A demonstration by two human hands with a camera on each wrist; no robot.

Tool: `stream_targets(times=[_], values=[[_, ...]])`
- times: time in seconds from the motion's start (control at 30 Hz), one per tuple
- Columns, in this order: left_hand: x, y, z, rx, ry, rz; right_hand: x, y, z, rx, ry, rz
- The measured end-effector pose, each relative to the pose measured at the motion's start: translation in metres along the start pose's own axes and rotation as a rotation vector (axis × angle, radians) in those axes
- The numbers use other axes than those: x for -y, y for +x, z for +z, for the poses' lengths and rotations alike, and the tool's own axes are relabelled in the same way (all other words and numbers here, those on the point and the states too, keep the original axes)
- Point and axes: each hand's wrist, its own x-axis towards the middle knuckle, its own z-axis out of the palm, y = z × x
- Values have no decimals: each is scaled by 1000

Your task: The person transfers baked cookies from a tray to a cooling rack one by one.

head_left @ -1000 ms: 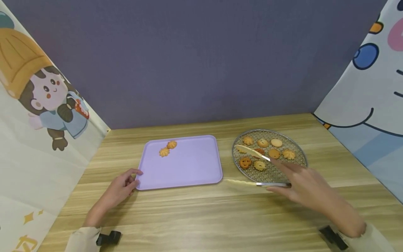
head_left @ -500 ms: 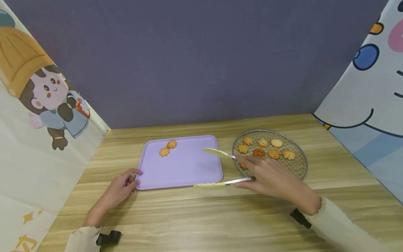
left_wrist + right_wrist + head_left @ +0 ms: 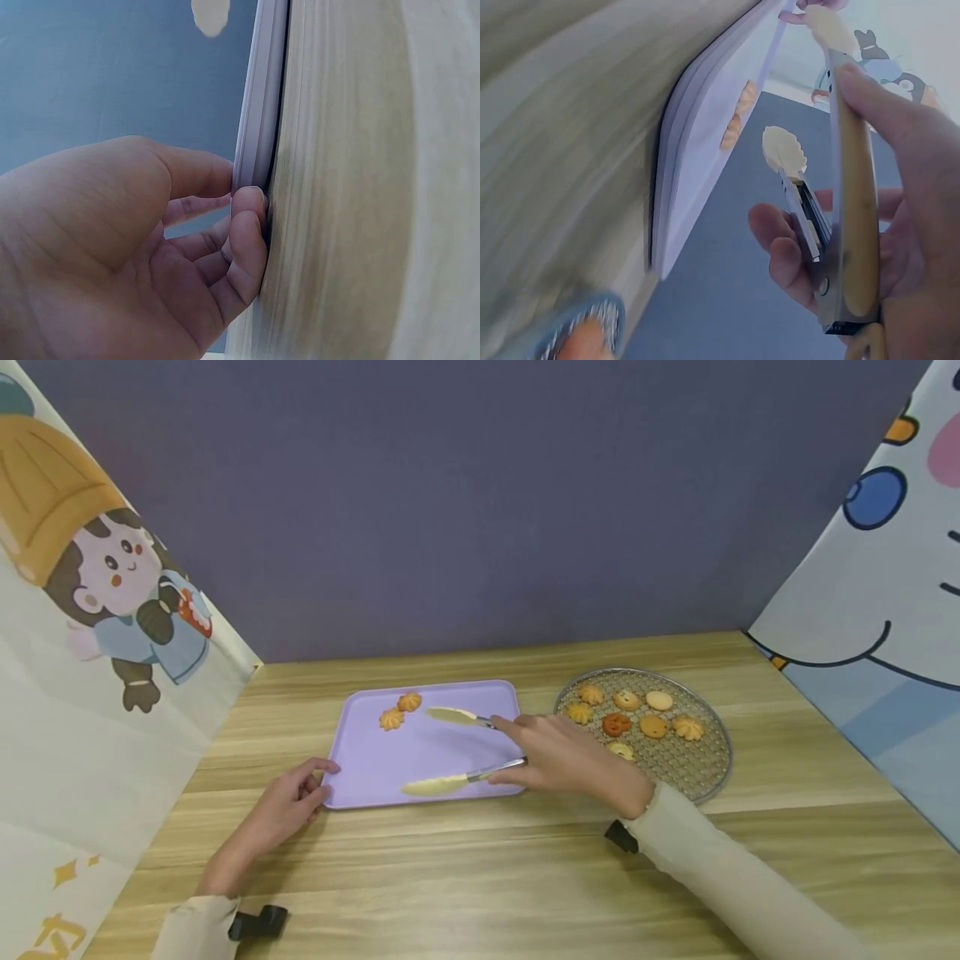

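Observation:
My right hand [image 3: 566,756] holds a pair of food tongs [image 3: 851,187] with cream-coloured tips. The tongs' arms are spread apart over the purple tray [image 3: 450,752], with nothing between the tips. At the tray's left edge, my left hand [image 3: 285,806] pinches the rim between thumb and fingers, seen close up in the left wrist view. Two golden flower-shaped cookies, a rear cookie [image 3: 409,702] and a front cookie [image 3: 392,718], lie touching near the tray's back left corner. The tong tips are to the right of and in front of these cookies.
A round wire-mesh tray [image 3: 682,777] stands to the right, holding several cookies, among them a reddish one [image 3: 617,724]; my right hand hides its left front part. A dark grey partition [image 3: 480,510] rises behind the wooden table [image 3: 450,877], with printed cloths at both sides.
My right hand has carried the spread tongs leftward from above the wire-mesh tray to above the purple tray. My left hand has stayed at the tray's edge.

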Motion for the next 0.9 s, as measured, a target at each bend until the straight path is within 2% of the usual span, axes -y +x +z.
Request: stream_targets(times=[0.37,0.63,0.9], values=[[-1,0,0,-4,17,16,7,44,24,48,-8,-12],[0,2,1,-6,25,5,20,68,27,96,75,14],[-2,1,0,-3,-8,13,38,91,35,120,26,36]])
